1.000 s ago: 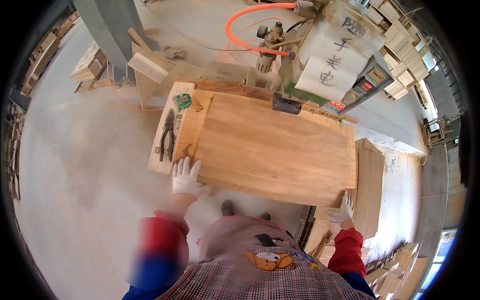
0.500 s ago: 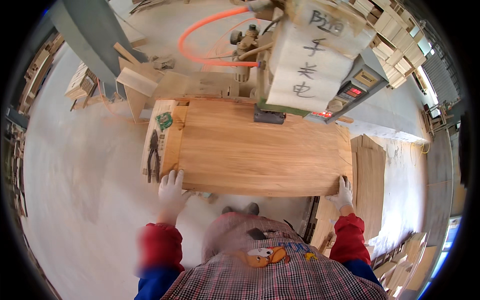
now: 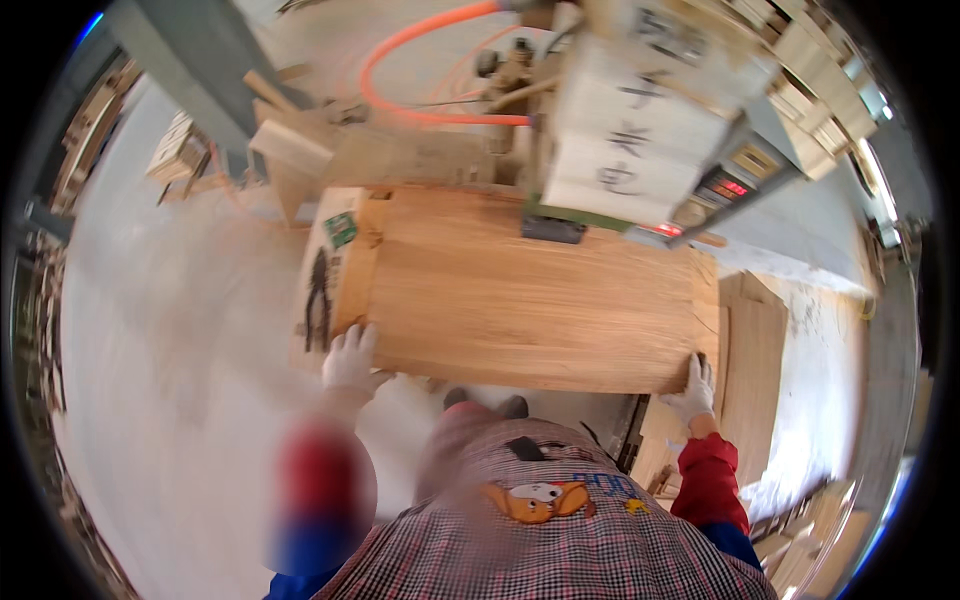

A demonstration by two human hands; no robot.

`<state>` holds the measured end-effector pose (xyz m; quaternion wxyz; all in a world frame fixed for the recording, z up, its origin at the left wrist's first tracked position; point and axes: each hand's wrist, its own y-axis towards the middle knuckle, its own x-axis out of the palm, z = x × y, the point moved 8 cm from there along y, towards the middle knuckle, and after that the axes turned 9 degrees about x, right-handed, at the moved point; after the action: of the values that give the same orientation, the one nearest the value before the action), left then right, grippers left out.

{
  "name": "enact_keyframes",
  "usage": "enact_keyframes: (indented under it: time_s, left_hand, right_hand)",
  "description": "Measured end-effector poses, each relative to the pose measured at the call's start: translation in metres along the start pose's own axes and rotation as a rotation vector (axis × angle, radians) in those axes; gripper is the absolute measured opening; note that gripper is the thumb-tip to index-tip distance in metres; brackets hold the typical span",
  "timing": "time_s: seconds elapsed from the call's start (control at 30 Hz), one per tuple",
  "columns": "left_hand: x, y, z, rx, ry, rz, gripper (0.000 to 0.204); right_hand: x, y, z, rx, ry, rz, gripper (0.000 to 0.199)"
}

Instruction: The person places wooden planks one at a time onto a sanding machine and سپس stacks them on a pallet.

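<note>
A wide, light-brown wooden panel (image 3: 530, 300) lies flat below the machine head, its near edge toward me. My left hand (image 3: 350, 362), in a white glove, grips the near left corner; its fingers lie on top and the thumb is by the front edge. At the near right corner my right hand (image 3: 692, 390), also gloved, holds the edge with its fingers over the top. Dark pliers (image 3: 317, 300) rest on a pale strip left of the panel, beside a small green patch (image 3: 340, 229). The dark block (image 3: 553, 226) of the machine stands over the panel's far edge.
A control box (image 3: 735, 185) with red digits and a hanging paper sheet (image 3: 630, 140) stand beyond the panel. An orange hose (image 3: 372, 70) loops at the back. Stacked boards (image 3: 752, 365) are to the right. A grey post (image 3: 190, 70) rises at the far left.
The whole view has shifted and tilted slightly, with things appearing a little farther right. Both hands stay at the panel's near corners, and the panel shows no clear movement under the machine.
</note>
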<state>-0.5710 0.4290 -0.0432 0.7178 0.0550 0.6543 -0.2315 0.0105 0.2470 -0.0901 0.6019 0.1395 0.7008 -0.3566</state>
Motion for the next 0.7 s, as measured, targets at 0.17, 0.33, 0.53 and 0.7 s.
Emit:
enact_keyframes:
  time_s: [0.17, 0.33, 0.53, 0.7]
  left_hand:
    - [0.004, 0.002, -0.013, -0.021, -0.034, -0.01, 0.092]
    - [0.013, 0.0, -0.03, 0.001, -0.076, -0.004, 0.091]
    - [0.011, 0.004, -0.032, 0.029, -0.142, -0.022, 0.088]
    - [0.007, 0.001, -0.036, 0.046, -0.163, -0.02, 0.087]
  right_hand:
    - [0.005, -0.005, -0.002, 0.025, 0.063, 0.007, 0.118]
    - [0.008, -0.006, -0.015, 0.002, 0.147, -0.003, 0.12]
    - [0.003, -0.011, -0.024, 0.022, 0.149, -0.02, 0.119]
    - [0.006, -0.009, -0.026, 0.031, 0.107, -0.043, 0.118]
